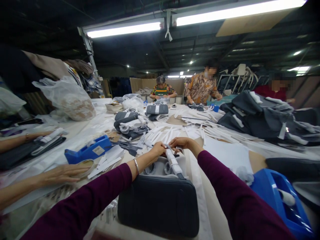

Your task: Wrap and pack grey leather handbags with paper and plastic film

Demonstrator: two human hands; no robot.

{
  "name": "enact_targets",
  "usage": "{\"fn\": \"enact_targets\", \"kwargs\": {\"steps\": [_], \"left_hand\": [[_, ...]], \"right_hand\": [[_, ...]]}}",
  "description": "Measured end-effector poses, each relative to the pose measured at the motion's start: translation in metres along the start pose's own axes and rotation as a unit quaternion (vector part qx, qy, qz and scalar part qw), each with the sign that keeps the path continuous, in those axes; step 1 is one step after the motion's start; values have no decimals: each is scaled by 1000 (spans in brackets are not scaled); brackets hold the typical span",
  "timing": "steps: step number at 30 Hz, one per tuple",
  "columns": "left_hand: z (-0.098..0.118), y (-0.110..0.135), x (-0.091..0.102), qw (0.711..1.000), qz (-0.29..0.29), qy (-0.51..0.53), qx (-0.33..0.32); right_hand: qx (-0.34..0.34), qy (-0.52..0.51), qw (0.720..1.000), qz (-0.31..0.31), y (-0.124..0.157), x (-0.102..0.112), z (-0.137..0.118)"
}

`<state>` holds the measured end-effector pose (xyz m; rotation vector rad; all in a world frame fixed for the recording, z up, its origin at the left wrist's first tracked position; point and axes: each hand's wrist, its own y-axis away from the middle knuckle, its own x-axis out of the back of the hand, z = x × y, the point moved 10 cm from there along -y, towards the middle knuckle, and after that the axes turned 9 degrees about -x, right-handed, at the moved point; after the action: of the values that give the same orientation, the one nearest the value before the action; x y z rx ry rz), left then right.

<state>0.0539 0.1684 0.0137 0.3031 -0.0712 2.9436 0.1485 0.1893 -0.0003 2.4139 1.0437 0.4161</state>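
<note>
In front of me a dark grey bag lies on the table, its zipped side towards me. A strap wrapped in white padding runs from the bag's far side. My left hand, with a bracelet at the wrist, pinches the far end of this strap. Close beside it, my right hand has its fingers closed on the same end. Clear-wrapped rings show behind the bag's top edge. What lies between my fingertips is partly hidden.
A blue tape dispenser stands left, another blue dispenser right. A co-worker's hand rests on a tape roll at left. White strips, wrapped bags and a dark bag pile lie beyond. Several people work nearby.
</note>
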Motion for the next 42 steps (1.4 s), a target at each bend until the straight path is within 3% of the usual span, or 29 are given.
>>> {"fn": "enact_targets", "kwargs": {"steps": [6,9,12,16,22,25,28,33,42], "left_hand": [[3,-1,3,998,0,-62,-15],[17,-2,12,994,13,-103,-41],[38,-4,26,989,38,-115,-83],[52,-2,30,990,47,-75,-110],[47,3,31,992,75,28,-97],[44,3,35,990,83,76,-84],[40,3,38,987,87,121,-66],[37,6,41,977,88,190,-33],[41,13,47,969,100,226,-2]], "right_hand": [[6,-31,999,15,-2,3,5],[14,-51,998,23,8,10,0],[80,-107,990,49,29,23,-15],[168,-200,964,55,53,27,-25],[304,-311,900,26,74,9,-33],[352,-319,878,53,78,4,-37],[340,-304,883,116,70,5,-31],[277,-160,910,264,64,12,-20],[222,15,900,374,62,5,-37]]}}
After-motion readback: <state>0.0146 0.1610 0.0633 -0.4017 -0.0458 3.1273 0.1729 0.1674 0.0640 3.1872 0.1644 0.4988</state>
